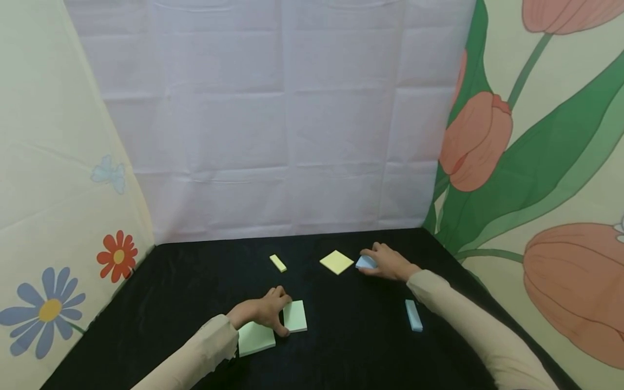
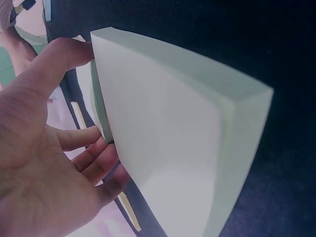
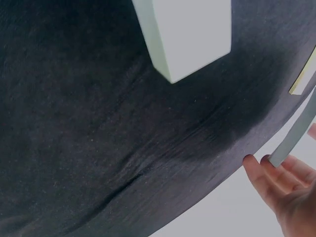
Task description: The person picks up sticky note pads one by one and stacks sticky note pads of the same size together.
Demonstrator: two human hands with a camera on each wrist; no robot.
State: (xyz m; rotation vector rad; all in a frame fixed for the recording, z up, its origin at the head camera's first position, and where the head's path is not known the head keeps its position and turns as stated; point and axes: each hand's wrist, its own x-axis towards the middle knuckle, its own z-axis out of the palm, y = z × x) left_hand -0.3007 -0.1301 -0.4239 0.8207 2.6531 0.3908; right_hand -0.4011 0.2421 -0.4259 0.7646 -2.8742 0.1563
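Note:
My left hand (image 1: 263,310) reaches over a larger pale green sticky note pad (image 1: 256,340). Thumb and fingers grip a smaller green sticky note pad (image 1: 295,316) at its left edge. In the left wrist view the larger pad (image 2: 163,128) fills the foreground, and the smaller pad (image 2: 98,101) shows as a thin green edge between thumb and fingertips. Farther back on the right, my right hand (image 1: 389,262) holds a light blue sticky note pad (image 1: 366,262), partly hidden by the fingers. Fingertips meet the end of that pad (image 3: 296,131) in the right wrist view.
Just left of the blue pad lies a yellow square pad (image 1: 336,262), turned like a diamond. A narrow yellow pad (image 1: 278,263) is at the back middle. Below my right forearm lies a narrow blue pad (image 1: 414,315). A black cloth (image 1: 351,352) covers the table; white cloth (image 1: 287,135) hangs behind.

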